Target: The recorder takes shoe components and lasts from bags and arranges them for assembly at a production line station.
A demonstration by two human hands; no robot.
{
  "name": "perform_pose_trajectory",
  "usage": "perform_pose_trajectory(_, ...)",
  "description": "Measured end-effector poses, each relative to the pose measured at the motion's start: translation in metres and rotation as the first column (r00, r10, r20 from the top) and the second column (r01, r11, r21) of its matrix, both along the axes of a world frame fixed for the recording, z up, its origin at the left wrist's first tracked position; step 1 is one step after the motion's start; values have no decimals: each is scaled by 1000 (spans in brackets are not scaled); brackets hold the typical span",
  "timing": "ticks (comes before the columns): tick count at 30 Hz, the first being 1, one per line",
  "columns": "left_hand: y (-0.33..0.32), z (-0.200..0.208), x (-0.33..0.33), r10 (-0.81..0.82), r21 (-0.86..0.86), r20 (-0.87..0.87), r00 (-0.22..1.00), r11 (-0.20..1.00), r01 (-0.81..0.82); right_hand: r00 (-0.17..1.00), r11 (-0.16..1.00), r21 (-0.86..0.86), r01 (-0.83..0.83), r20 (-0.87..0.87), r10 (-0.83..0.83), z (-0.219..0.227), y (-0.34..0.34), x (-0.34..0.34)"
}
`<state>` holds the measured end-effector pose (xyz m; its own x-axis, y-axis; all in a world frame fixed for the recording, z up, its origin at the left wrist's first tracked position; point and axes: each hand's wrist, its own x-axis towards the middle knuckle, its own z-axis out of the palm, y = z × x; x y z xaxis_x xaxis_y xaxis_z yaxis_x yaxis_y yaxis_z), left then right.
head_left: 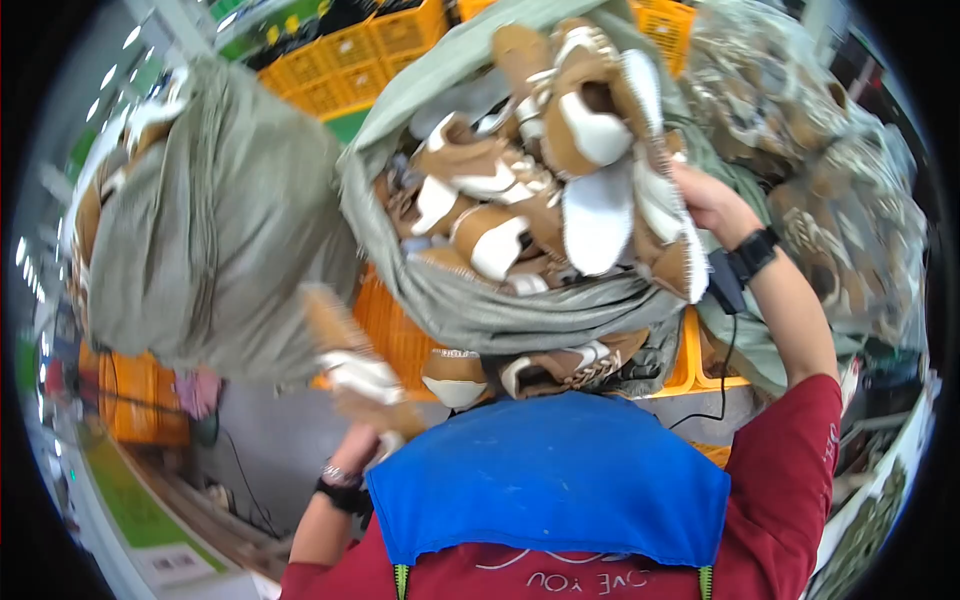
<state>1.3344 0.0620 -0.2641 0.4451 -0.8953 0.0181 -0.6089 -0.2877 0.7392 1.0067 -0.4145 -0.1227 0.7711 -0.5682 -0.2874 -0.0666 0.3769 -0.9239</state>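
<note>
Shoes [490, 175] in brown and white crowd the mouth of an open grey-green sack [520, 320] in the head view, with a worker's two hands on different sides of it. The left hand [362, 445], blurred, appears closed about the lower end of a single brown-and-white shoe [362, 375], held apart from the sack, off its left side and toward the wearer. That shoe's long axis slants from the hand up and away to the left, its far end pointing past the sack rather than into its mouth; from the left hand, the opening lies ahead and to the right. The right hand [708, 198] is far nearer the pile, bent at the sack's right edge against a white-panelled shoe [660, 205]; its fingertips are hidden, so how far it is open, and whether it grips, cannot be told. Left of the open sack stands a second, bulging sack [225, 220]; to the open sack's right slump clear plastic bags [850, 230] of similar shoes. Behind it rise orange crates [345, 78], and just below its near edge two more shoes [570, 365] lie between it and the wearer's blue apron [550, 470].
</note>
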Motion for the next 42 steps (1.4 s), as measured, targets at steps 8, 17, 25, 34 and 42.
perform_pose_trajectory(8, -83, -76, -66, -65, -77, -684, 727, 997, 17, 998, 995, 81, -53, 26, 51, 5, -11, -5)
perform_pose_trajectory(17, -118, -93, -57, -169, -188, -963, 208, 980, -71, 987, 974, 226, -30, 158, -6, 2, -8, 6)
perform_pose_trajectory(25, -120, -76, -80, -112, -91, -975, -190, 989, -116, 963, 966, 136, -222, 187, 195, -3, -15, -1)
perform_pose_trajectory(34, -112, -98, -90, -62, -54, -858, -509, 998, -32, 980, 980, 157, -122, 172, 95, 4, -4, 9)
perform_pose_trajectory(42, -56, -67, -46, 208, 267, -937, -282, 945, -191, 980, 984, 89, -157, 138, 144, -11, -18, 1)
